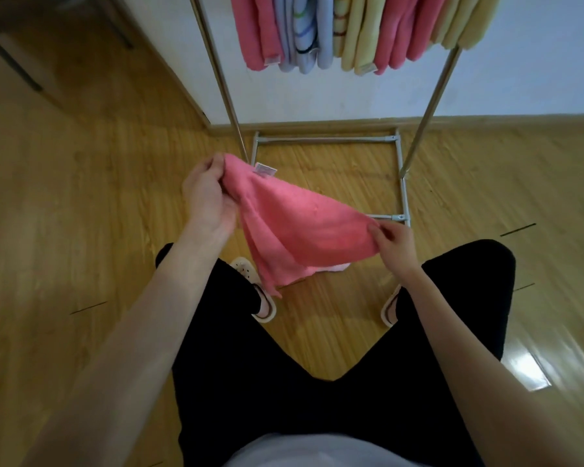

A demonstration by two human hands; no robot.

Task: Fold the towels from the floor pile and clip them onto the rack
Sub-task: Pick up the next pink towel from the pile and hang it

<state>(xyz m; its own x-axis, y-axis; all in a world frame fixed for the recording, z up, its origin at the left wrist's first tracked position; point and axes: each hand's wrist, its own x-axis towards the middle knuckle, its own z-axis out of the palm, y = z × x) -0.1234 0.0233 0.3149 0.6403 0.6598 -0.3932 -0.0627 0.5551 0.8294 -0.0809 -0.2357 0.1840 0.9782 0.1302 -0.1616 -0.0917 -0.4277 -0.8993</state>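
Towel [294, 227] in front of the rack [324, 139]: we pinch it with our left hand [208, 200] and right hand [393, 246], folding; next we clip it up.

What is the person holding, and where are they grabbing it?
A pink towel: left hand grips its upper corner by the tag, right hand pinches the opposite corner.

Top edge is cutting off the hanging towels [351, 32], so any clips are out of frame. Pink towel [297, 227] is hiding the near-left corner of the rack [327, 139] base and something pale beneath its lower edge. Label [264, 169] print is blurring out, unreadable.
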